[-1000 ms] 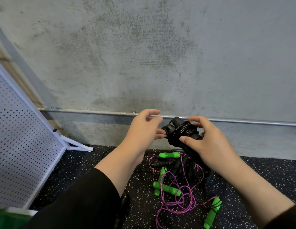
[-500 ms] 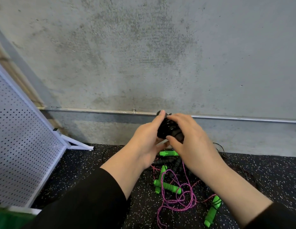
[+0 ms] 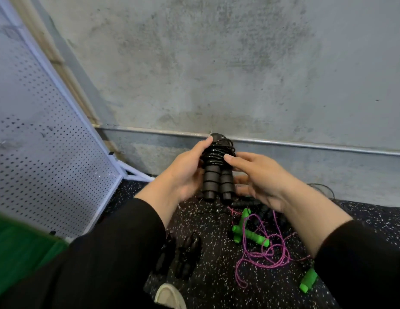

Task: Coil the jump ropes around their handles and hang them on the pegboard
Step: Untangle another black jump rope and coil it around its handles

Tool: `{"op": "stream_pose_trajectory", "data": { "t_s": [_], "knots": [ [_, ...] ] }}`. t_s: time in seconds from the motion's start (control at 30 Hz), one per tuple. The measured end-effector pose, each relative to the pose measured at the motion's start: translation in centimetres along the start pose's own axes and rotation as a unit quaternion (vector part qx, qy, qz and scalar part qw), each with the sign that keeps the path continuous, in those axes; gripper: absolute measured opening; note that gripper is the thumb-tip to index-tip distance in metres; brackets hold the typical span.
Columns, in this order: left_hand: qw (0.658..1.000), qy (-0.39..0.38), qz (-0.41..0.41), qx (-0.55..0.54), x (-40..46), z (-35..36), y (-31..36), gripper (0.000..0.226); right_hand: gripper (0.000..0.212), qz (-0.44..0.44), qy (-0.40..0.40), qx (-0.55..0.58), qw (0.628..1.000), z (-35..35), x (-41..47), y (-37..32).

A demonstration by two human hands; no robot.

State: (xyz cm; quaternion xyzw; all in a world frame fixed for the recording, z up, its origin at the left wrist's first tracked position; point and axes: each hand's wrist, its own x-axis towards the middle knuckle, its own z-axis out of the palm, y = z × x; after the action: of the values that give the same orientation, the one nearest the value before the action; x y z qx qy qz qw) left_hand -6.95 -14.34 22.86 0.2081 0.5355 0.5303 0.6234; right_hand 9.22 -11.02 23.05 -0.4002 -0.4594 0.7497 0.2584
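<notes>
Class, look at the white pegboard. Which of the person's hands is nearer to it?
Left. The left hand holds the coiled black jump rope on the side facing the pegboard; the right hand is on the rope's far side.

- This is looking like a gym or a sports storage corner.
- Black rubber flooring point(image 3: 217, 275) with white speckles is covering the ground.
- A bare concrete wall point(image 3: 217, 63) is rising behind, with a metal pipe point(image 3: 306, 144) running along its base.
- A white pegboard point(image 3: 38, 141) is leaning at the left.
- Jump ropes with green handles point(image 3: 255, 236) and a pink cord point(image 3: 268, 257) are lying tangled on the floor.
</notes>
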Motion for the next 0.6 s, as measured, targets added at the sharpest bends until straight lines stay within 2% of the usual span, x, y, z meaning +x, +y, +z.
{"op": "stream_pose_trajectory", "data": {
  "t_s": [0.1,0.33,0.4,0.5,0.6],
  "knots": [
    [0.999,0.001,-0.025,0.043,0.2,-3.5,-0.4,0.062,0.034,0.014,0.005,0.011,1.000,2.0,1.7,2.1],
    [0.997,-0.003,-0.057,0.046,2.0,-10.7,-1.3,0.057,0.065,0.062,0.016,0.055,0.996,6.2,6.4,6.5],
    [0.994,-0.003,-0.074,0.085,3.0,-12.6,-1.6,0.053,0.058,0.067,0.034,0.026,0.997,7.0,7.6,8.1],
    [0.985,0.015,-0.098,0.138,4.6,-15.4,-2.7,0.031,0.028,0.062,0.061,-0.038,0.996,8.2,9.3,10.3],
    [0.980,0.005,-0.137,0.147,6.0,-17.6,-4.8,0.033,0.029,0.078,0.072,-0.054,0.993,9.8,11.0,13.3]
  ]
}}
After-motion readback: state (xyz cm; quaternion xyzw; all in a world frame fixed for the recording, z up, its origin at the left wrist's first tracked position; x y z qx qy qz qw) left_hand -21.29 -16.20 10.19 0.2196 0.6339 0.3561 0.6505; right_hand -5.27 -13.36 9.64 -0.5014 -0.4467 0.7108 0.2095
